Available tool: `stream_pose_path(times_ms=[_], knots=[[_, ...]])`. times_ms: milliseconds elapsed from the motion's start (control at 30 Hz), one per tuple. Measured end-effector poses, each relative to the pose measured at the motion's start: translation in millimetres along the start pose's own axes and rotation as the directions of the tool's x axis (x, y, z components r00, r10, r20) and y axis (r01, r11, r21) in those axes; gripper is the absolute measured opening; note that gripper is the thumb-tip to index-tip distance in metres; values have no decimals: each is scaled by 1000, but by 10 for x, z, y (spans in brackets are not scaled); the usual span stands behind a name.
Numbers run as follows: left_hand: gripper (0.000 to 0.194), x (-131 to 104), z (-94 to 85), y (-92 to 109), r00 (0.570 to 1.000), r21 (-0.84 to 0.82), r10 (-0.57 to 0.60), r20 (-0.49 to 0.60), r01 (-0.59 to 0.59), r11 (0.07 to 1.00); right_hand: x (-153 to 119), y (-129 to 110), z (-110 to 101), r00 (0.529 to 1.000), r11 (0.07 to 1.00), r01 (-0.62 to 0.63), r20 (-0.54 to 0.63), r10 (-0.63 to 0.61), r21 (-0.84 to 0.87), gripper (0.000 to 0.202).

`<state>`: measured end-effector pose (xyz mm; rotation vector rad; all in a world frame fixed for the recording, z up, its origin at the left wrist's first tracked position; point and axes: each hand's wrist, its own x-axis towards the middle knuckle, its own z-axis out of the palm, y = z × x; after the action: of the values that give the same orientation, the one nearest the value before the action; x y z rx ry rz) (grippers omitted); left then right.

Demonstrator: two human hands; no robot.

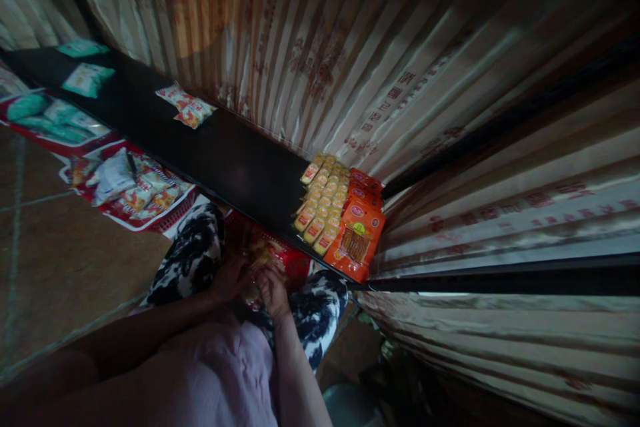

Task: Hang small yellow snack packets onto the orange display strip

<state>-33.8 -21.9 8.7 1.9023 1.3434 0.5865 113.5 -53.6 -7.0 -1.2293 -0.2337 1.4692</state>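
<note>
Reaching low between the knees: left hand (233,278) and right hand (271,285), close together, at dim yellowish packets (265,259) over a glossy red container (296,263). Grip of either hand – too dark to tell. Long black shelf (240,163): at its right end, small yellow wrapped packets (324,197) in rows, beside overlapping orange plastic packets (356,235); farther left, white-and-orange packets (193,111), then teal-and-white packets (88,80).

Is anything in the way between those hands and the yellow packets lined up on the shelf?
Only the front edge of the black shelf seems to intervene: the left hand and right hand are in front of it, the yellow packets on top. Nothing else visible blocks the way.
</note>
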Motion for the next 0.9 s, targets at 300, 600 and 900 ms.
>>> stream_pose_path(times_ms=[300,600,900], knots=[[30,16,-12,82,995,-206,-101,28,104,973,-29,-6,3,999,999,13,46,-11,-32,33],[42,61,5,-37,967,-336,-253,-12,234,912,-147,-131,80,995,993,-13,95,24,-115,38],[34,178,84,-257,905,-490,-423,-31,355,796,-186,-233,249,987,976,-13,155,47,-217,34]])
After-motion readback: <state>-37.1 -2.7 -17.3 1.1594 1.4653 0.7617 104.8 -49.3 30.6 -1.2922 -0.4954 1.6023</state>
